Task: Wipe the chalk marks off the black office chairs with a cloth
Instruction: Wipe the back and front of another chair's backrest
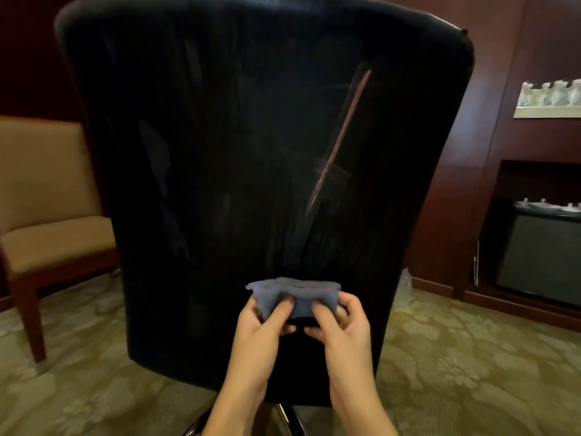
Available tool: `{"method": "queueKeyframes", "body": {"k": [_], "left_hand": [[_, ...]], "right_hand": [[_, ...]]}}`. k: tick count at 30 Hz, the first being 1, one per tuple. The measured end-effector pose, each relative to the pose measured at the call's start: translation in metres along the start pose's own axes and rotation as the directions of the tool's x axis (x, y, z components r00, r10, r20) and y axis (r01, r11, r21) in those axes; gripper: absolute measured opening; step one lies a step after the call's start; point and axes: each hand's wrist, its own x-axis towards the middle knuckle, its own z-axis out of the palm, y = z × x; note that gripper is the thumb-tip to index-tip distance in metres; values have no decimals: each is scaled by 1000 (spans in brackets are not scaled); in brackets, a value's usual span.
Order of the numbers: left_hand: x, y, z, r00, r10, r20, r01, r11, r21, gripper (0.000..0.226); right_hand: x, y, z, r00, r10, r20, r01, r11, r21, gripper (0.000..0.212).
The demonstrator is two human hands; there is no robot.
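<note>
— What is the room like?
— Dim and warm. The walls (490, 127) are dark reddish wood panels, and the carpet (471, 372) is olive green with a pale flower pattern.
— Any furniture?
— A tan armchair (47, 215) with wooden legs stands at the left. At the right, a recess in the panelling holds a dark cabinet (540, 256), and a framed picture (550, 99) hangs above it.

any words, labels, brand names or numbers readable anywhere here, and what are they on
None can be read.
Black office chair: no label or brand, only a pinkish chalk mark.
Cloth held by the left hand and right hand: no tag visible.
Wall picture: too blurred to tell if it has text.
</note>
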Motion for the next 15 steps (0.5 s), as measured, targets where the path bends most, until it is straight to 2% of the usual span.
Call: {"method": "queueKeyframes", "body": {"k": [3,5,9,12,15], "left_hand": [[8,-7,-1,997,-41,-71,45,998,52,17],[14,-13,4,985,-25,-170,36,998,60,16],[33,-8,22,941,60,-333,-31,995,93,15],[46,15,34,921,109,-374,-91,994,67,12],[55,51,55,888,273,-371,-251,962,107,13]], "right_hand": [[9,10,0,996,83,-25,-84,994,-66,15],[14,18,3,994,83,-69,-92,987,-131,12],[34,11,18,986,-68,-152,21,956,-294,7],[50,-18,32,978,-152,-143,102,945,-312,8],[60,-53,46,959,-251,-134,213,945,-247,10]]}}
